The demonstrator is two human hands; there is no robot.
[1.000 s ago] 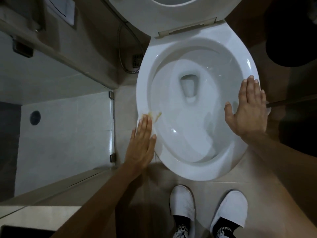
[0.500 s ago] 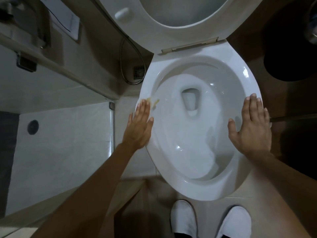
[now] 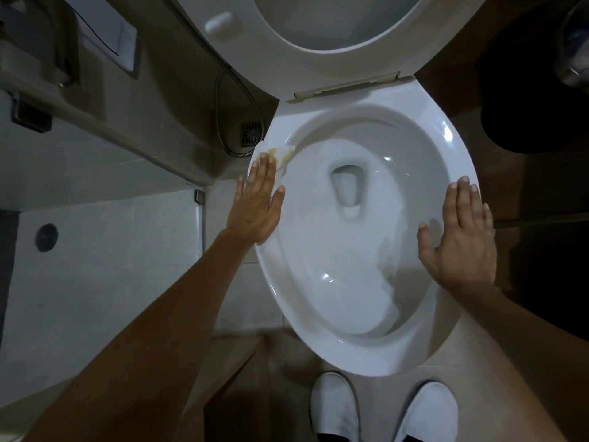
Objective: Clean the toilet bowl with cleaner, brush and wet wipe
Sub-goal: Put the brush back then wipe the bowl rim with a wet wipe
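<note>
The white toilet bowl [image 3: 350, 355] fills the middle of the view, its seat and lid [image 3: 287, 59] raised at the top. My left hand [image 3: 255, 205] lies flat on the left rim, pressing a small white wet wipe [image 3: 283, 154] that shows a yellowish stain just past the fingertips. My right hand [image 3: 459, 244] rests flat on the right rim with its fingers spread and nothing in it. Water [image 3: 347, 189] stands at the bottom of the bowl. No brush or cleaner bottle can be made out.
A metal hose [image 3: 223, 116] and a floor drain grate [image 3: 250, 134] sit left of the bowl. A glass shower partition [image 3: 199, 199] stands further left. A dark round bin [image 3: 526, 74] is at the right. My white slippers [image 3: 334, 406] stand before the bowl.
My left hand has slid the wipe along the left rim toward the back of the bowl. My right hand has stayed on the right rim. The view has shifted slightly.
</note>
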